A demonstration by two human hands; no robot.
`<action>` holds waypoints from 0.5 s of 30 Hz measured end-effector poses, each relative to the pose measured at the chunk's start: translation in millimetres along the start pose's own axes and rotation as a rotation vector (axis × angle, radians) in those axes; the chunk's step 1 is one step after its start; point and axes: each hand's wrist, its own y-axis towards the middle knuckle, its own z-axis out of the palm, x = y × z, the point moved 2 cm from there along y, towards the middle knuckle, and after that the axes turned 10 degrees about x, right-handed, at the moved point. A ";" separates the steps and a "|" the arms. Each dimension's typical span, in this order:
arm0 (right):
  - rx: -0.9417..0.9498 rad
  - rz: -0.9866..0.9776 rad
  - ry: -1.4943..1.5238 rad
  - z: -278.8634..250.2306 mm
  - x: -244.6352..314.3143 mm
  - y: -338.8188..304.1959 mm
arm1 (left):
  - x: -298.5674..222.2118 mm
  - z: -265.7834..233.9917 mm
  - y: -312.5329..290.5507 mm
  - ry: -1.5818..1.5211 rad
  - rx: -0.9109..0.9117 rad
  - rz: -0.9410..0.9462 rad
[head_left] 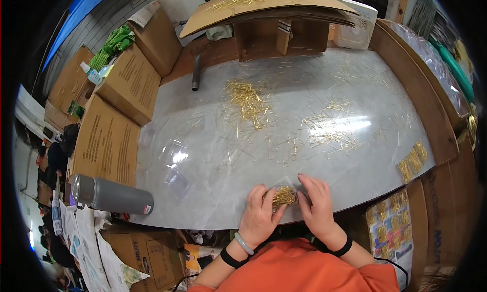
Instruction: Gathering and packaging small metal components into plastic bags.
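Observation:
A small bundle of gold wire hooks (pixel 285 196) is between my hands at the table's near edge, with what looks like clear plastic around it. My left hand (pixel 257 216) holds the bundle from its left side, thumb and fingers against the wires. My right hand (pixel 318 204) closes on its right side, thumb near the bundle and fingers stretched forward. A loose heap of gold wire hooks (pixel 248 101) lies farther off on the grey tabletop (pixel 213 190). More hooks (pixel 332 129) are scattered to its right.
A grey bottle (pixel 119 194) lies at the left edge near clear plastic boxes (pixel 176 183). Cardboard boxes (pixel 104 145) wall the left side. A dark tube (pixel 196 74) stands at the back. Bundled hooks (pixel 412 161) lie at right; a cardboard shelf (pixel 284 15) stands behind.

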 end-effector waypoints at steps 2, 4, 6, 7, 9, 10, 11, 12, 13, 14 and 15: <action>0.124 -0.023 0.018 -2.5 -16.2 5.0 | 0.0 -0.6 1.4 -0.021 0.002 0.002; 0.183 -0.018 0.030 -4.3 -20.3 15.3 | -0.4 -1.5 1.7 -0.030 0.009 0.006; 0.213 -0.036 0.025 -6.1 -22.0 22.8 | 0.2 -3.0 2.4 -0.027 0.014 0.013; 0.212 -0.056 0.014 -8.4 -21.1 25.8 | 0.6 -3.3 2.6 -0.029 0.018 0.016; 0.217 -0.085 0.000 -12.9 -17.1 30.3 | 0.3 -2.8 2.6 -0.032 0.027 0.017; 0.222 -0.095 -0.003 -15.5 -14.1 32.1 | 0.7 -2.5 2.3 -0.035 0.019 0.017; 0.226 -0.104 -0.006 -16.1 -12.1 33.2 | 1.5 -1.9 2.0 -0.039 0.010 0.018; 0.214 -0.104 -0.015 -15.8 -11.6 32.6 | 1.7 -1.3 1.8 -0.045 0.003 0.020; 0.202 -0.104 -0.025 -15.2 -10.9 31.4 | 1.8 -1.5 1.6 -0.046 0.000 0.020; 0.190 -0.104 -0.034 -14.6 -10.1 30.3 | 1.9 -1.9 1.6 -0.048 -0.003 0.021; 0.159 -0.136 -0.069 -12.6 -11.2 28.5 | 1.5 -1.9 1.8 -0.051 -0.004 0.023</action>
